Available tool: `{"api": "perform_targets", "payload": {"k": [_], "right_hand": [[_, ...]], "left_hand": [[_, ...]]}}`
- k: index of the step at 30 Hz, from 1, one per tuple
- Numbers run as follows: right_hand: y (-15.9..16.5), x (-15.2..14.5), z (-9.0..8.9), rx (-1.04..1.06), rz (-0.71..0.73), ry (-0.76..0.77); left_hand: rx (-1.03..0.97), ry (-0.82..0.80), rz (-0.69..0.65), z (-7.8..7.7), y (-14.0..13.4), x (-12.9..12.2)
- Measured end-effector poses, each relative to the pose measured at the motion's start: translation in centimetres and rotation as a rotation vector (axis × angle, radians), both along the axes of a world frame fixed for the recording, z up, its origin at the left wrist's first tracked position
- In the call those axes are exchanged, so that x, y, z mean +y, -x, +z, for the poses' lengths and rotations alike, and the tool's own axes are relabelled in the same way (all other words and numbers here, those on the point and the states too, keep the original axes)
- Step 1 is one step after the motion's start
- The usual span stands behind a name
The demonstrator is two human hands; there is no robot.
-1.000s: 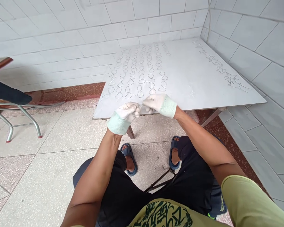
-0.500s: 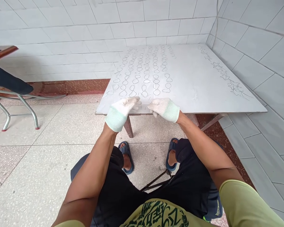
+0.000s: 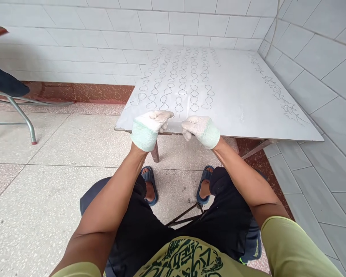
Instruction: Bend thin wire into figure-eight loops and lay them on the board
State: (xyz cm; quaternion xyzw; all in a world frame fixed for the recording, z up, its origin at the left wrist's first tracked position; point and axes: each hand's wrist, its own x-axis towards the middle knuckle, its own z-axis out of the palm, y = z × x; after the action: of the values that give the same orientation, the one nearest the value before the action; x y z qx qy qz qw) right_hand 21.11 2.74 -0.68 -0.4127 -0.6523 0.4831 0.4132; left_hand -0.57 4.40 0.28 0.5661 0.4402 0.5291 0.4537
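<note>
My left hand (image 3: 151, 124), in a white glove with a mint cuff, is over the near edge of a white board (image 3: 233, 96). Its fingers are curled and pressed together in a pinch. A short gap away, my right hand (image 3: 200, 129), gloved the same way, is closed with thumb against fingers. Anything between the fingertips is too thin to make out. Just beyond the hands lie several rows of thin, wire-like figure-eight shapes (image 3: 194, 98). A chain of star-like wire shapes (image 3: 288, 109) runs along the board's right side.
White tiled walls (image 3: 184, 25) meet at a corner behind and right of the board. At left, a metal-legged stool (image 3: 23, 115) stands near a dark-clothed leg (image 3: 5, 80) of another person. A thin black stand (image 3: 184, 217) is on the floor between my feet.
The left fingers have curled in from a straighter pose, and the right fingers are more tightly bent. Both hands stay near the board's front edge. The camera view has shifted slightly.
</note>
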Motion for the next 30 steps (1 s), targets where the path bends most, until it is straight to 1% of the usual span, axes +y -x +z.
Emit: {"api": "perform_targets", "payload": {"k": [5,8,11,15,20,24,28,30], "right_hand": [[0.8,0.2,-0.9,0.261,0.059,0.039],[1.0,0.3,-0.9,0.311,0.100,0.069],[0.8,0.1,-0.2,0.250,0.095,0.087],[0.4,-0.5,0.8,0.087,0.013,0.057],[0.1,-0.5,0.9,-0.038,0.005,0.034],[-0.1,-0.3,0.5,0.012,0.034,0.026],[-0.1,0.1,0.0,0.076,0.034,0.042],[-0.1,0.3,-0.2,0.110,0.028,0.063]], "left_hand": [[-0.094,-0.075,0.037,-0.3,-0.6,-0.5],[-0.137,-0.096,0.045,-0.3,-0.8,-0.6],[-0.125,-0.089,0.043,-0.2,-0.7,-0.5],[-0.049,-0.084,0.049,-0.2,-0.3,-0.2],[-0.013,-0.085,0.046,-0.6,-0.2,0.2],[-0.009,-0.140,0.064,-0.8,-0.1,0.0],[0.051,-0.189,0.076,-0.3,0.0,-0.6],[0.068,-0.177,0.077,-0.1,0.1,-0.7]]}}
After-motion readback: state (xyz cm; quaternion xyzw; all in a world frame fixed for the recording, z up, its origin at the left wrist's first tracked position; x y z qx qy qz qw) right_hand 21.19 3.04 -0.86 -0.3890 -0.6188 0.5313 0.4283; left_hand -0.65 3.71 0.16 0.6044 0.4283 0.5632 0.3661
